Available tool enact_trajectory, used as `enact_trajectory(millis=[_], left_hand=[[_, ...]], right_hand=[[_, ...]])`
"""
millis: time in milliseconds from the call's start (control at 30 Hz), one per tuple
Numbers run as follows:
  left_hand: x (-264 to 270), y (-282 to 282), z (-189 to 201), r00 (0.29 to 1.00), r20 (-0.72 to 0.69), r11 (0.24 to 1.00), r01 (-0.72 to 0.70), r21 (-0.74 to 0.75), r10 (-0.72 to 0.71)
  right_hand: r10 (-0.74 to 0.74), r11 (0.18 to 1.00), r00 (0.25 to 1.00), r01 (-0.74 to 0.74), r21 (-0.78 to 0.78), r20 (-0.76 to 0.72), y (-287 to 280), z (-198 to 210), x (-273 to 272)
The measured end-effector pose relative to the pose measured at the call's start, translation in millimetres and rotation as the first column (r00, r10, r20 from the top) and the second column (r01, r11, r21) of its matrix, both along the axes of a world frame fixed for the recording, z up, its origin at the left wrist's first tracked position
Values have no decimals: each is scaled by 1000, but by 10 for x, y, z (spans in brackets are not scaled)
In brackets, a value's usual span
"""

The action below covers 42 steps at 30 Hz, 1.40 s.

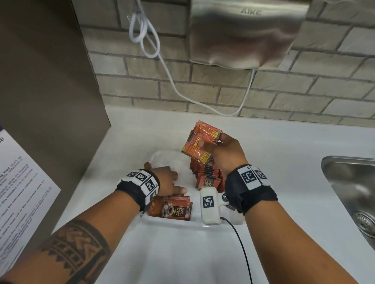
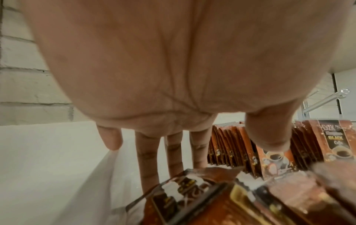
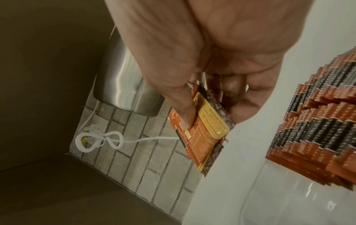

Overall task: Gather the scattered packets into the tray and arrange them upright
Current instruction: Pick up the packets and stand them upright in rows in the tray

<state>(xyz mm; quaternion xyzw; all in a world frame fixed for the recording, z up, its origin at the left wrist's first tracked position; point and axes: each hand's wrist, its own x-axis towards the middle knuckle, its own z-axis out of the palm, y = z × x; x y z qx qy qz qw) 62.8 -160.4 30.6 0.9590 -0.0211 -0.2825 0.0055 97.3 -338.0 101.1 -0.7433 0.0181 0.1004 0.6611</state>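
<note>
Two hands at work over a clear tray (image 1: 157, 156) on the white worktop (image 1: 176, 260). Left hand (image 1: 167, 181): fingers straight and spread, resting on the flat-lying packets (image 1: 171, 208) at the tray's near end, gripping nothing. Just right of it, inside the tray, a row of upright packets (image 1: 208, 175). Above that row, right hand (image 1: 227, 153): thumb and fingers clamped on a small bunch of held packets (image 1: 200, 142), backs showing. Likely risks: bunch fanning and slipping from a loose pinch; standing row toppling domino-fashion if nudged on insertion. Readable: "D2X" and "BLACK" on packet fronts; "AIKE" on the steel hand dryer (image 1: 246, 30) beyond both hands.
</note>
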Motion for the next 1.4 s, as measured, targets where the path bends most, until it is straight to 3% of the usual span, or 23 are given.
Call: enact_trajectory(millis=[467,533,600,633,667,700,767,833,900,967,1067,1233,1400], left_hand=[[-78,-29,73,998,63,999,-12,-35,14],[-82,-25,158,994,102,998,-38,-55,43],[-64,0,297,970,209,981,-89,-173,125],[-47,14,373,937,265,939,-137,-317,226],[-32,20,453,890,281,845,-182,-502,359],[-21,10,531,841,233,696,-214,-685,488],[-24,-83,670,799,-36,307,-271,-912,600],[-52,-230,754,812,-288,-7,-331,-944,508],[-77,-378,792,827,-423,-194,-376,-906,371],[-103,-508,795,830,-483,-329,-390,-860,279],[-141,-671,767,849,-464,-444,-325,-835,251],[-205,-832,701,852,-441,-502,-262,-824,280],[-303,-862,642,777,-479,-530,-226,-818,409]], right_hand=[[7,999,1000,-7,-52,-6,-119,-23,-41],[10,999,1000,-10,-50,-4,-145,-21,-41],[21,999,1000,-21,-37,-11,-185,-10,-40],[38,999,999,-38,-32,-13,-207,1,-43],[61,998,998,-61,-25,-17,-228,12,-48],[83,996,996,-84,-16,-26,-248,21,-53],[134,991,990,-134,5,-52,-283,36,-48],[190,982,979,-189,24,-73,-311,63,-39],[243,970,965,-239,53,-96,-348,97,-31],[274,959,955,-264,102,-109,-398,133,-37],[316,947,946,-310,81,-69,-488,136,-31],[366,929,930,-367,-47,-33,-628,147,-45],[341,932,940,-342,-119,-31,-729,96,-44]])
